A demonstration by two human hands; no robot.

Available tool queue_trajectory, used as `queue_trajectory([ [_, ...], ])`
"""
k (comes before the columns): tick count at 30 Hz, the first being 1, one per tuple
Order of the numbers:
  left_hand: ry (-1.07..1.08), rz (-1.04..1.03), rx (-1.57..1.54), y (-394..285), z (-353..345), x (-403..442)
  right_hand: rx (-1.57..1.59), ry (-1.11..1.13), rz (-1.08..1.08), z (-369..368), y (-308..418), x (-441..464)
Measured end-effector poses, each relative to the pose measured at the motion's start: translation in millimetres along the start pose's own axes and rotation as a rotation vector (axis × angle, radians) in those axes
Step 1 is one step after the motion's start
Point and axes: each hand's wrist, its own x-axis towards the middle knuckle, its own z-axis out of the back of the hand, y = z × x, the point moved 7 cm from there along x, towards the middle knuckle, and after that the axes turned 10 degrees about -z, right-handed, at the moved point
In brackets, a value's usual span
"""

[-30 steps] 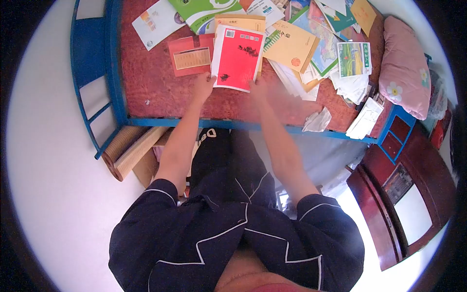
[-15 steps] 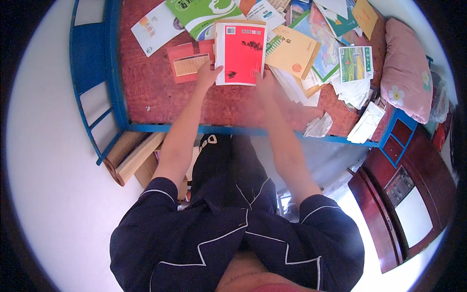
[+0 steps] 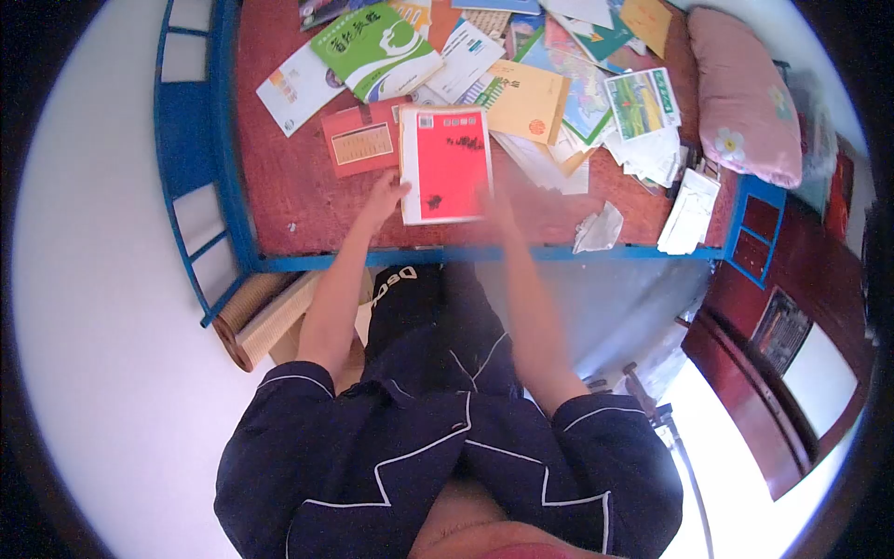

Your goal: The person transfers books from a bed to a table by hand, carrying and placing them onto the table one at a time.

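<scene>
A red-covered book [image 3: 453, 172] with a white border and dark print lies near the bed's front edge, with paper edges showing along its left side. My left hand [image 3: 382, 202] is at its lower left edge, fingers stretched and apart, thumb by the border; any contact is hard to make out. My right hand [image 3: 499, 202] is smeared by motion at the lower right edge, its fingers unclear. Just left of the book lies a red folder [image 3: 389, 114] with a pale label. A green and white booklet [image 3: 377, 51] is behind.
A tan envelope-like booklet [image 3: 526, 101], a map [image 3: 582, 93] and loose papers [image 3: 644, 154] spread to the right. Crumpled paper [image 3: 598, 228] lies by the blue bed frame [image 3: 559, 256]. A pink pillow [image 3: 745, 102] rests at the right end, a rolled mat [image 3: 256, 326] below left.
The red-covered book has come nearer to me and to the bed's front edge, and both hands moved with it. My left thumb no longer lies over its border. The view has shifted slightly.
</scene>
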Motion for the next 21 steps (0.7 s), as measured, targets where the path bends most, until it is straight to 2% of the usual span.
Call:
queue_trajectory([
  [2, 0.002, 0.006, 0.253, 5.6, 3.2, -28.1, 0.027, -0.05, 0.006, 2.7, 0.4, -42.6],
  [5, 0.055, 0.249, 0.03, 4.9, -15.0, -83.3, 0.145, -0.097, -0.055, 9.4, -28.5, -98.8],
  [6, 0.093, 0.236, 0.045, 5.3, -21.5, -95.8, 0.238, -0.087, -0.089, 11.8, -37.0, -113.3],
  [8, 0.141, 0.075, 0.067, 9.6, -29.8, -113.6, 0.243, -0.16, -0.078, 22.9, -35.7, -157.6],
  [13, 0.362, 0.09, 0.127, -13.4, -80.7, -143.3, 0.376, -0.333, -0.112, 57.6, -61.4, -235.5],
  [15, 0.552, -0.047, 0.192, -26.7, -108.9, -144.5, 0.474, -0.42, -0.198, 72.6, -88.3, -253.9],
  [17, 0.665, -0.033, 0.239, -35.2, -139.6, -147.8, 0.606, -0.489, -0.157, 81.3, -115.3, -272.2],
  [19, 0.777, -0.028, 0.286, -47.6, -179.0, -156.3, 0.595, -0.57, -0.12, 96.4, -132.5, -295.2],
  [21, 0.896, -0.053, 0.444, -59.1, -219.4, -171.5, 0.69, -0.608, -0.162, 110.0, -140.9, -328.8],
])
